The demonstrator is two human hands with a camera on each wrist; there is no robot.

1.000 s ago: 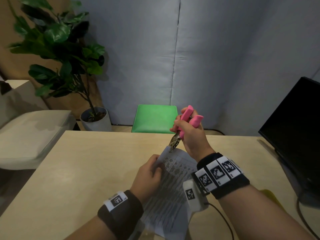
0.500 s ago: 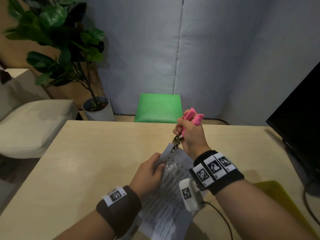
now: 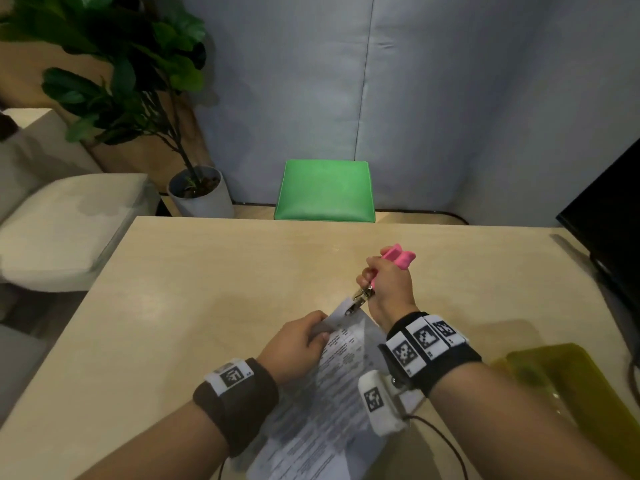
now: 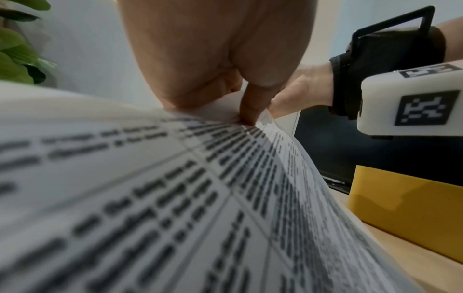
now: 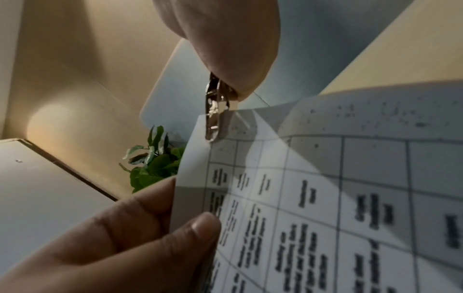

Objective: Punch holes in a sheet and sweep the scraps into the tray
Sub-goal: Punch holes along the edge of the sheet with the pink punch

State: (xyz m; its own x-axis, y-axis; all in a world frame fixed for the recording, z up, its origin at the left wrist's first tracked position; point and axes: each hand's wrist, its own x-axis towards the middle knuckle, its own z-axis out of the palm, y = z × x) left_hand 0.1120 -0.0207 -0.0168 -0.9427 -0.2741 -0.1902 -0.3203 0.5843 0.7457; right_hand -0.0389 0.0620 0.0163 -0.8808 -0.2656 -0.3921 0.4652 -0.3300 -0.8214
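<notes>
Head view shows the person's right hand [image 3: 386, 284] wrapped around the pink-handled metal hole punch [image 3: 381, 271], its fingers squeezed round the two handles so that these sit nearly together, while the metal nose of the tool bites over the far corner of the printed white paper sheet [image 3: 332, 386]. The left hand [image 3: 298, 344] pinches the sheet's left edge just below that corner, thumb on top and fingers [image 5: 140, 224] curled behind, holding it lifted off the pale wooden desk [image 3: 180, 289]. The translucent yellow plastic tray [image 3: 568, 386] sits on the desk to the near right, well apart from the punch. The right wrist view places the metal nose very close to the paper's edge, so a hole here would likely tear out to the margin if the sheet slips. Because the punching happens in the air over bare desk rather than over the tray, the small round scraps could scatter widely or roll off the desk's edge, making the sweep harder. The sheet bows between the two hands, and a crooked pull from the left hand might crease it.
</notes>
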